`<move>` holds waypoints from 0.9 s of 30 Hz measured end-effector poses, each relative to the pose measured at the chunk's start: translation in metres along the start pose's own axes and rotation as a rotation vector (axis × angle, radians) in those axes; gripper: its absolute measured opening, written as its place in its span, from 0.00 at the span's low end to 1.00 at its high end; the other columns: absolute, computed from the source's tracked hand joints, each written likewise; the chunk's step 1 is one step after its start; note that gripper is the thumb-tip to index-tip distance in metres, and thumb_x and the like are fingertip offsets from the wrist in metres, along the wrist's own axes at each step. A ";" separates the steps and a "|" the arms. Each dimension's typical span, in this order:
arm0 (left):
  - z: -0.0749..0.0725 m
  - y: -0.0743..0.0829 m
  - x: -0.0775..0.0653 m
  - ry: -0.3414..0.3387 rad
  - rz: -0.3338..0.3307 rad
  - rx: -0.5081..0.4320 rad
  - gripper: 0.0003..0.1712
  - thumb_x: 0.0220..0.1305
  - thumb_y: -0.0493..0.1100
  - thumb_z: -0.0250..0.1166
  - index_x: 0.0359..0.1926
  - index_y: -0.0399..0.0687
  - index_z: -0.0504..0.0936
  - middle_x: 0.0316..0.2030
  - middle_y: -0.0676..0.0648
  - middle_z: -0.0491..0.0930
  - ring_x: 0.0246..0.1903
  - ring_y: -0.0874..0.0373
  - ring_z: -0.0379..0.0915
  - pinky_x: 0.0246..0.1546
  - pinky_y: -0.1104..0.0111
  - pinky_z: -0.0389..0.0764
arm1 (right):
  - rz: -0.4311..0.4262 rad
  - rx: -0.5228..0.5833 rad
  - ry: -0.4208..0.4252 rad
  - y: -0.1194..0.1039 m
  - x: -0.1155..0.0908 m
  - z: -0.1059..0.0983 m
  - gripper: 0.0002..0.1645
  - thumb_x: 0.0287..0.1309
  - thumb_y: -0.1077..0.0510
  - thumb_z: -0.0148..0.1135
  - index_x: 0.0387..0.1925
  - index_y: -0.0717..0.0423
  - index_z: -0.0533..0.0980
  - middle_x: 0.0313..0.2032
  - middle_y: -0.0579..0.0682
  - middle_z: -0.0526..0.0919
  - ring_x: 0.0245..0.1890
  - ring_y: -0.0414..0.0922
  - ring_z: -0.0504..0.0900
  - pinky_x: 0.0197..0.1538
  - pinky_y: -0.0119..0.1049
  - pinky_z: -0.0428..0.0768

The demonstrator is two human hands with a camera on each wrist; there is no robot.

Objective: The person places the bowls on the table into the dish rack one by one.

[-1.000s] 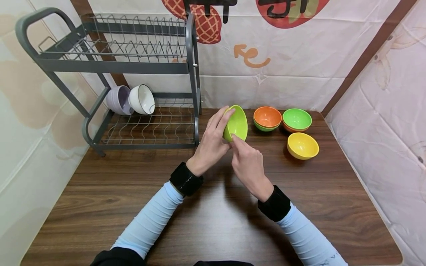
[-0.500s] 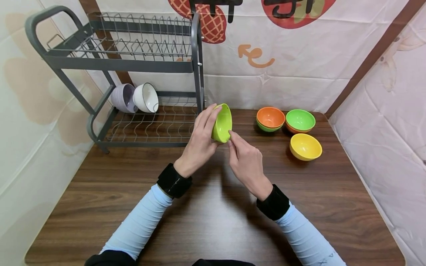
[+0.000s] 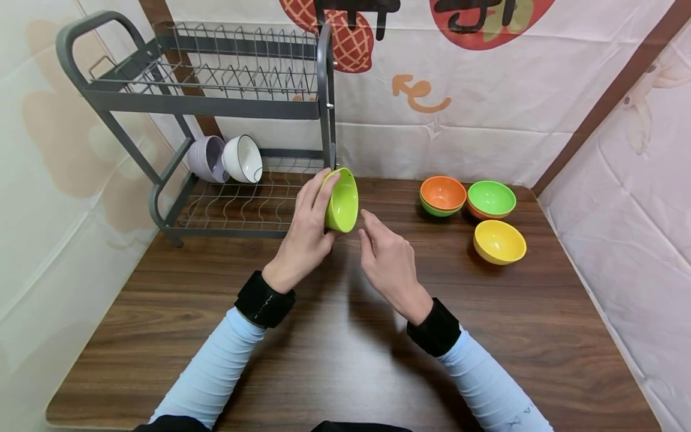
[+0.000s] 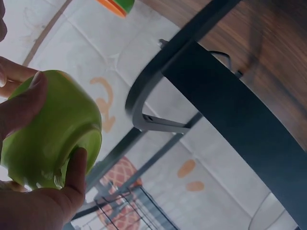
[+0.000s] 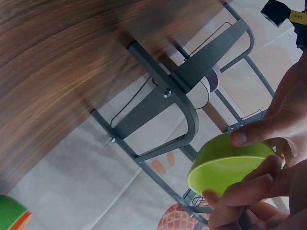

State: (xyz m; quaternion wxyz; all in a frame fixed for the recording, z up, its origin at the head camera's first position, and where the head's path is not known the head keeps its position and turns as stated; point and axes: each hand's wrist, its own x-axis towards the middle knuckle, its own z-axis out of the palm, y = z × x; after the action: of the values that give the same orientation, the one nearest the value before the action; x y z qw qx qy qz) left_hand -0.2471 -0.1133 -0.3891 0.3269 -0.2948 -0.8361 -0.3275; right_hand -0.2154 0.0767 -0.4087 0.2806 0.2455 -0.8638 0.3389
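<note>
My left hand [image 3: 303, 237] holds a lime-green bowl [image 3: 344, 204] tipped on its side, its inside facing right. The left fingers lie over the bowl's outer wall up to its rim. The left wrist view shows the bowl [image 4: 57, 124] from outside, with a thumb against its foot ring. Just right of the bowl is my right hand [image 3: 390, 258], a small gap away in the head view. Its fingers are loosely bent and hold nothing. In the right wrist view, the right fingers [image 5: 249, 194] overlap the bowl's opening [image 5: 223, 172].
A two-tier grey dish rack [image 3: 205, 107] stands at the back left. On its lower tier rest a white bowl [image 3: 243, 159] and lilac bowls [image 3: 204, 159]. At right are an orange bowl [image 3: 444, 192] on a green one, a green bowl [image 3: 491, 197] on an orange one, and a yellow bowl [image 3: 499, 242].
The left hand has carried the lime-green bowl leftwards, closer to the rack. The right hand, whose fingers were at the bowl's rim, has come away from it. The head view has shifted slightly.
</note>
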 end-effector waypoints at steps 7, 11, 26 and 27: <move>-0.011 -0.009 -0.004 0.008 0.006 0.015 0.62 0.39 0.13 0.75 0.78 0.40 0.63 0.76 0.36 0.60 0.74 0.39 0.56 0.72 0.48 0.65 | 0.002 -0.002 -0.064 -0.008 0.004 0.010 0.24 0.75 0.63 0.58 0.69 0.62 0.76 0.60 0.56 0.84 0.23 0.43 0.77 0.23 0.42 0.75; -0.019 -0.012 -0.008 0.011 -0.010 0.025 0.64 0.37 0.15 0.78 0.78 0.41 0.63 0.77 0.37 0.59 0.74 0.39 0.55 0.72 0.47 0.65 | 0.004 -0.022 -0.093 -0.009 0.003 0.016 0.25 0.76 0.63 0.58 0.70 0.60 0.75 0.67 0.56 0.80 0.23 0.46 0.80 0.21 0.42 0.74; -0.040 -0.025 -0.008 0.042 -0.055 0.074 0.65 0.37 0.21 0.85 0.77 0.41 0.63 0.76 0.36 0.61 0.73 0.38 0.56 0.71 0.45 0.65 | -0.055 0.025 -0.217 0.004 0.013 0.051 0.32 0.76 0.62 0.57 0.77 0.60 0.66 0.76 0.57 0.68 0.14 0.40 0.66 0.18 0.36 0.66; -0.041 -0.026 -0.009 0.041 -0.056 0.080 0.65 0.37 0.20 0.85 0.77 0.42 0.63 0.76 0.36 0.61 0.73 0.38 0.56 0.71 0.45 0.65 | -0.061 0.032 -0.222 0.004 0.014 0.054 0.33 0.76 0.62 0.57 0.78 0.59 0.66 0.76 0.57 0.67 0.15 0.40 0.66 0.19 0.36 0.67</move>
State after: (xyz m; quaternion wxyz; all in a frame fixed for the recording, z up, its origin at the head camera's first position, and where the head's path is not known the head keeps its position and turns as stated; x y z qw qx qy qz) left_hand -0.2457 -0.1625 -0.3814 0.3462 -0.2512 -0.8495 -0.3089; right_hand -0.2453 0.0374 -0.4346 0.1892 0.3122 -0.8761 0.3148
